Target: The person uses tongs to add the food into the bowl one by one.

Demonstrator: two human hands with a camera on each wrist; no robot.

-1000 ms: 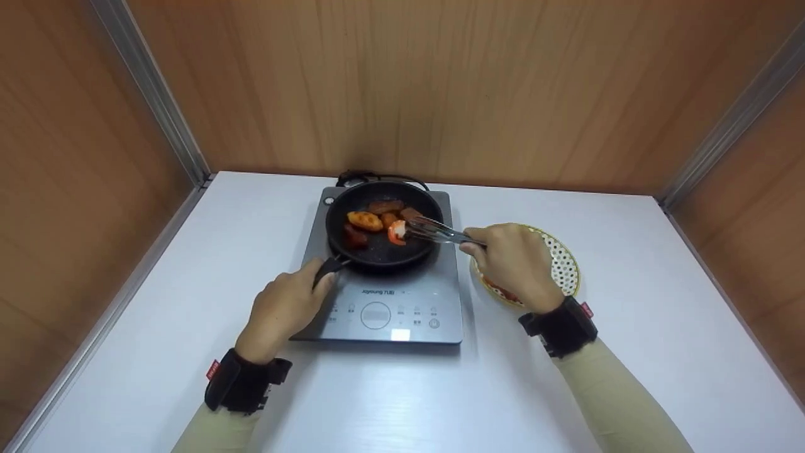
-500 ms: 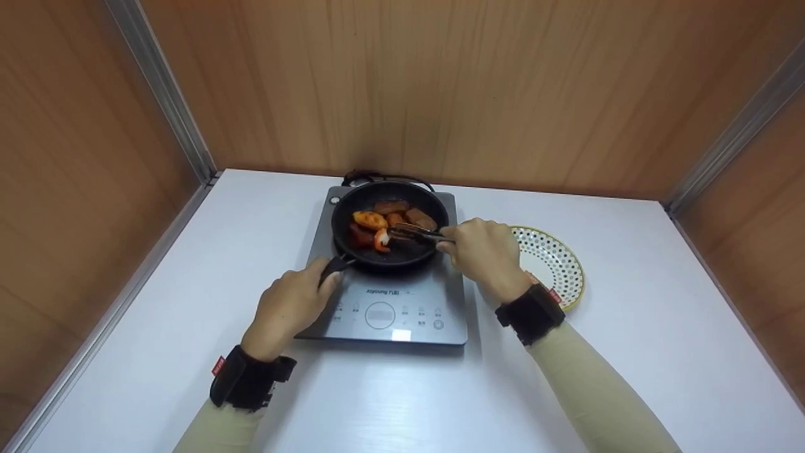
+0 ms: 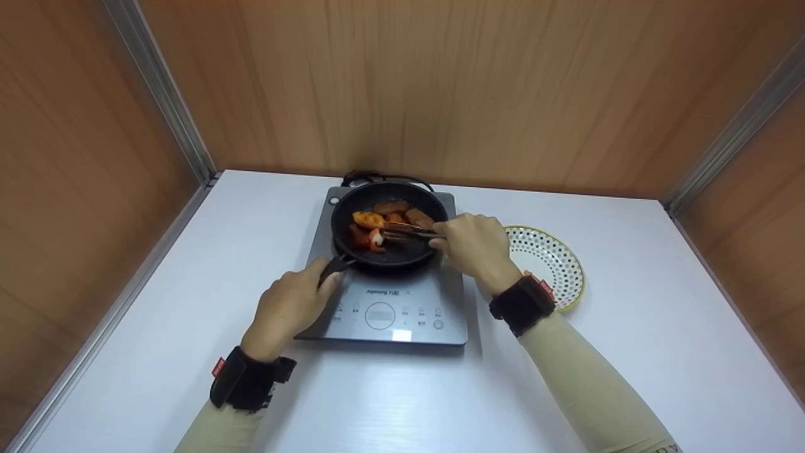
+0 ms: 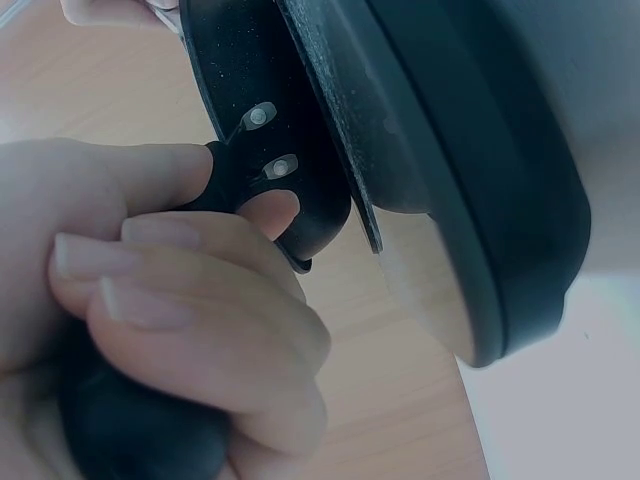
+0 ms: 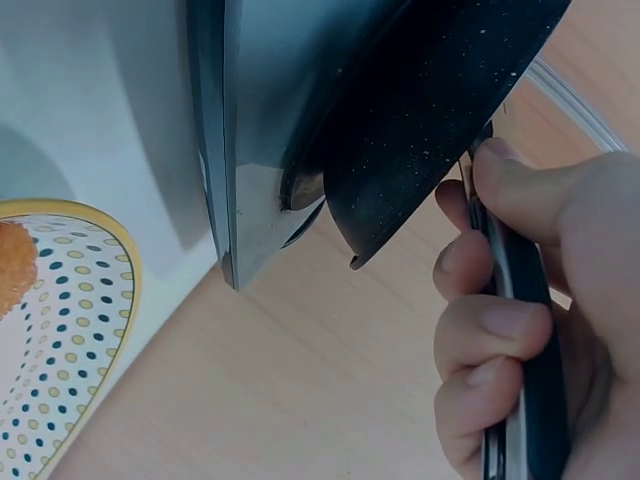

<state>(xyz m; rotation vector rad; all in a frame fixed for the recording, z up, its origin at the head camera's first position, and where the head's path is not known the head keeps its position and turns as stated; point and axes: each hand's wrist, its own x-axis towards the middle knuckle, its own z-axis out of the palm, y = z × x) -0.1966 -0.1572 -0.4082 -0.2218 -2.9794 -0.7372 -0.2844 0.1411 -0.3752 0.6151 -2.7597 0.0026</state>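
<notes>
My left hand point(image 3: 289, 305) grips the handle point(image 3: 332, 267) of a black frying pan point(image 3: 402, 257); in the left wrist view its fingers point(image 4: 220, 330) curl round that handle. In my right hand point(image 3: 479, 248) are metal tongs point(image 3: 409, 231), reaching over the right rim into the pan. The tongs' tips are right at an orange-and-white shrimp point(image 3: 376, 239). A yellow-orange oblong piece point(image 3: 368, 219), brown slabs of food point(image 3: 419, 218) and a dark red piece point(image 3: 358, 235) lie around it. The right wrist view shows the fingers wrapped round the tongs' black-and-metal handle point(image 5: 535, 350).
Under the pan is a grey induction cooker point(image 3: 418, 330) on a white table point(image 3: 390, 402), its black cord point(image 3: 402, 178) behind. A dotted, yellow-rimmed plate point(image 3: 569, 267) stands to the right, with a breaded orange piece point(image 5: 15, 268) on it. Wooden panels point(image 3: 440, 88) enclose the back and sides.
My right hand has moved left from over the plate to the pan's right rim. With the tongs, the shrimp has shifted left and slightly down in the pan. The left hand keeps its grip.
</notes>
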